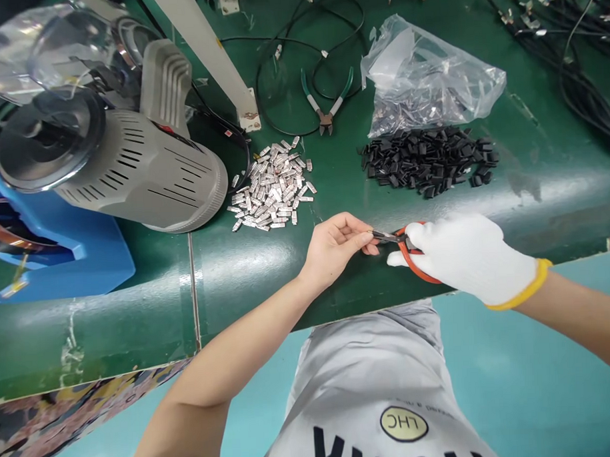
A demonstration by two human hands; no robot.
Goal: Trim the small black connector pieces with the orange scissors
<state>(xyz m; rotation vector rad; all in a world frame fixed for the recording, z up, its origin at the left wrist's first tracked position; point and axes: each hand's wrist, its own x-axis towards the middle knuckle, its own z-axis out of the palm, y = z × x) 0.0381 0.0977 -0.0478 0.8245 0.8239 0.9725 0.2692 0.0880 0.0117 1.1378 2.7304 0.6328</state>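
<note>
My right hand [466, 256], in a white knit glove with a yellow cuff, is closed around the orange handles of a pair of pliers [417, 259]. The narrow jaws point left and meet the fingertips of my bare left hand [338, 244]. Those fingers are pinched at the jaw tips; whatever small piece sits between them is too hidden to name. Up and to the left of my left hand lies a heap of small silver metal connectors [273, 183]. Beyond my right hand is a pile of small black plastic caps [427, 159].
A clear plastic bag [430, 77] of small parts lies behind the black pile. Green-handled cutters [326, 114] rest near a looped black cable [260, 90]. At left stand a grey machine [147, 167] and a blue tape dispenser [96, 256]. Bundled black cables [574, 66] lie far right.
</note>
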